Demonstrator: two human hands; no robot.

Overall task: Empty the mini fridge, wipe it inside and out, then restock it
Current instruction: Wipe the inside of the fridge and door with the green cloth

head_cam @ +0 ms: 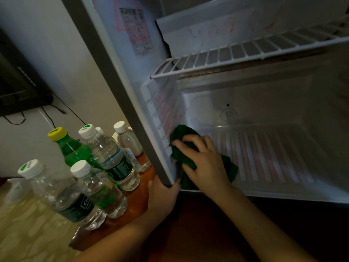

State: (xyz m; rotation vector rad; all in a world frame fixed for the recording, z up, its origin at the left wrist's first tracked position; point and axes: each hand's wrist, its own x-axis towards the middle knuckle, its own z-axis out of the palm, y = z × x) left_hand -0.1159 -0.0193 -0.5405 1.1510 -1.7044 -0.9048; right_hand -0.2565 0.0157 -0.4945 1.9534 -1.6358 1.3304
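Observation:
The mini fridge (264, 103) stands open with nothing on its floor or its wire shelf (245, 52). My right hand (204, 161) grips a dark green cloth (182, 137) and presses it against the lower left inner wall, by the ribbed side rails. My left hand (164, 191) holds the bottom front corner of the fridge's left side panel (117, 76), with the fingers wrapped round its edge. Several water bottles (111, 154) and a green soda bottle (71, 148) with a yellow cap stand outside, to the left of the fridge.
The bottles crowd a wooden surface (137, 197) to the left of the fridge. A dark appliance (17, 87) with trailing cables hangs on the wall at upper left. A pale patterned floor (28, 233) shows at lower left. A sticker (136, 31) sits on the inner side wall.

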